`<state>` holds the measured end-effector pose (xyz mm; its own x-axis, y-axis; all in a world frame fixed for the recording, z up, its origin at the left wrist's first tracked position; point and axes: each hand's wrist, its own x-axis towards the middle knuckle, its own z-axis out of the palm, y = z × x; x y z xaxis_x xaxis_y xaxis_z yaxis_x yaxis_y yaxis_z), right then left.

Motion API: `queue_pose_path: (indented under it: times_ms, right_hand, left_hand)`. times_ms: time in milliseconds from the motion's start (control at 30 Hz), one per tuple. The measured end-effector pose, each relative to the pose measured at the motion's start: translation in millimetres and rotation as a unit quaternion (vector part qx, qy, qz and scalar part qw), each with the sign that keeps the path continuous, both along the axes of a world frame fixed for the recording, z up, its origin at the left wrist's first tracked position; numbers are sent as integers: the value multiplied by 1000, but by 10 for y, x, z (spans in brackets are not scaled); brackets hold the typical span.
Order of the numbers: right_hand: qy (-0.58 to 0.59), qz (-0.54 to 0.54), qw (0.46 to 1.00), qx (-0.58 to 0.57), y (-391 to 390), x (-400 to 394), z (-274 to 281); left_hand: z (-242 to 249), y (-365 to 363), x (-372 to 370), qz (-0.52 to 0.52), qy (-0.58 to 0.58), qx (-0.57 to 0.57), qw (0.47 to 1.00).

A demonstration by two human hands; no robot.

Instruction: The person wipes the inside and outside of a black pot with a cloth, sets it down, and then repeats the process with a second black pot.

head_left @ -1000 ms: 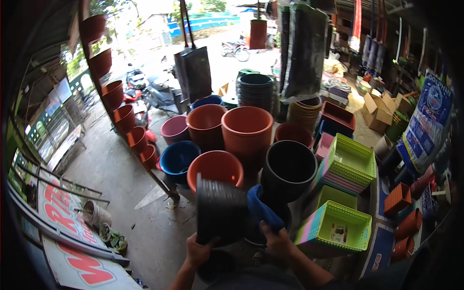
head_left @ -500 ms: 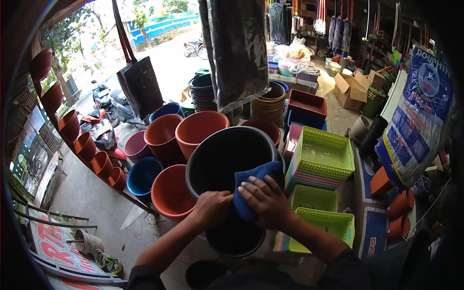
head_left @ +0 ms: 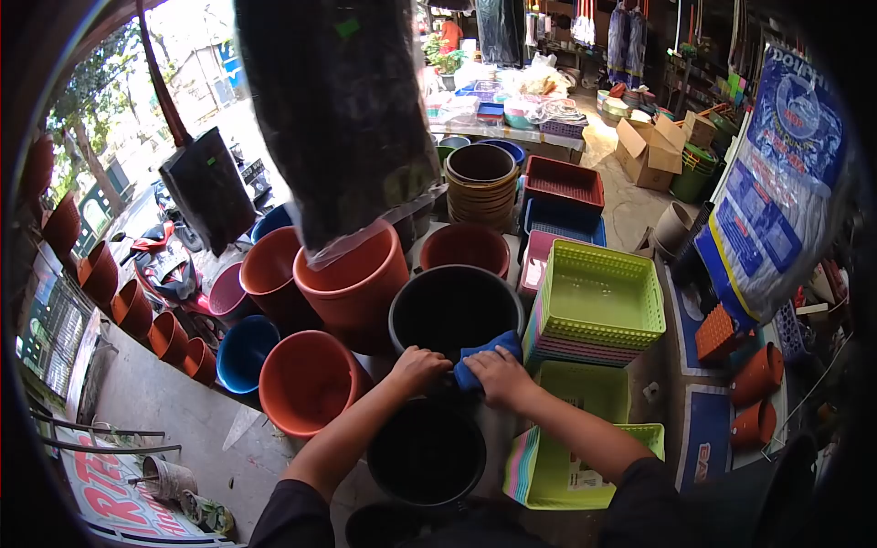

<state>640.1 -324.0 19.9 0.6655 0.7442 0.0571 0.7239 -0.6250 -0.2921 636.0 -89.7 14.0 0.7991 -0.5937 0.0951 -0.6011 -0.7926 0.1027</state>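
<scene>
Item, nearest me: a black pot [head_left: 427, 454] standing open-mouthed just below my wrists, and the rim of another dark pot at the bottom edge of view.

Item: my left hand [head_left: 417, 368], fingers curled over the near rim of the black bucket [head_left: 455, 310] — a closed grip on the rim itself.

Item: my right hand [head_left: 498, 375], fingers bent and pressing a blue cloth [head_left: 484, 354] onto that same near rim. Cloth pinned between palm and rim, part of it draped inside.

Item: the bucket sits raised among the stock, seemingly on other pots. Orange pots [head_left: 352, 274] crowd its left side, stacked green baskets [head_left: 598, 301] its right.

Risk, as I judge it: pressing down on the near rim could tip the bucket toward me off its perch — the weight is all on one edge. A sideways shove might knock the orange pots into each other, or nudge the basket stack over.

Item, above and beyond: a dark wrapped bundle [head_left: 338, 119] hanging over the pots. Lifting the bucket high could strike it.

Item, far: a stack of brown pots [head_left: 480, 183], red crates [head_left: 564, 183], cardboard boxes [head_left: 650, 151].
</scene>
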Motion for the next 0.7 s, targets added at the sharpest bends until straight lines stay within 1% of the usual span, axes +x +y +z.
queue_pose_path:
  times_ms: [33, 67, 100, 167, 233, 433, 500, 567, 600, 633, 700]
  right_hand:
    - [2, -4, 1000, -1, -7, 38, -97]
    - [23, -5, 1000, -6, -16, 72, -190]
    - [43, -6, 999, -11, -18, 115, -236]
    - [62, -4, 998, -10, 20, 162, -360]
    - [105, 8, 993, -52, 59, 192, -396]
    - [111, 24, 991, -68, 56, 214, -435]
    - [101, 29, 992, -69, 68, 230, -430]
    - [116, 29, 990, -77, 97, 244, -411]
    - [107, 35, 990, -80, 119, 247, -371]
    - [121, 35, 988, -91, 152, 250, -322]
    - [124, 46, 986, -106, 259, 254, -211]
  left_hand:
    - [-125, -3, 31, -4, 2, -1, 1000]
    - [-239, 6, 73, -6, 33, -7, 999]
    - [-258, -14, 111, -7, 63, -13, 998]
    - [-322, -11, 115, -13, 82, -19, 996]
    - [-439, -3, 88, -8, 72, -17, 997]
    - [-556, -43, 51, 13, 57, -19, 998]
    - [-535, -36, 49, 20, 49, -18, 998]
    - [-481, -36, 12, 27, 40, -24, 999]
    - [-506, -35, -5, 43, 62, -21, 997]
    - [-490, -36, -58, 51, 54, -24, 997]
    - [-463, -23, -185, 74, 35, -81, 993]
